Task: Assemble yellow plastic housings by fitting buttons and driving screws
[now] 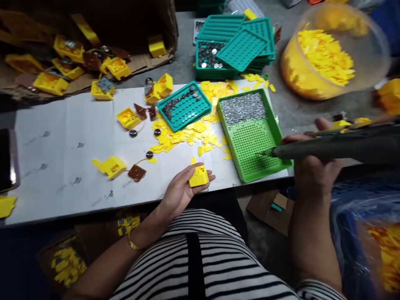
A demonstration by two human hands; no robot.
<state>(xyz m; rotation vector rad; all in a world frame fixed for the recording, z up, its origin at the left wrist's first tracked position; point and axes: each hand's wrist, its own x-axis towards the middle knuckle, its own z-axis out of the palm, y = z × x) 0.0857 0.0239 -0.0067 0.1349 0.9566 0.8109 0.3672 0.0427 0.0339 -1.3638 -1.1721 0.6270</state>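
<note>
My left hand (178, 192) is closed around a small yellow plastic housing (199, 176), held at the table's front edge. My right hand (315, 170) grips a dark electric screwdriver (339, 146), whose bit points left over the light green tray (250, 160). Silver screws (245, 107) lie heaped in that tray's far half; its near half shows a grid of holes. A teal tray (185, 111) with round button cells sits on scattered yellow plastic pieces (195, 135). To the left lie a yellow housing (113, 167) and a brown square (136, 172) wired to a round metal part (149, 154).
A cardboard box (140, 68) with yellow assemblies stands at the back left. Stacked teal trays (215, 74) are at the back. A clear tub (315, 89) of yellow pieces stands back right. A phone-like dark object (8, 158) lies far left.
</note>
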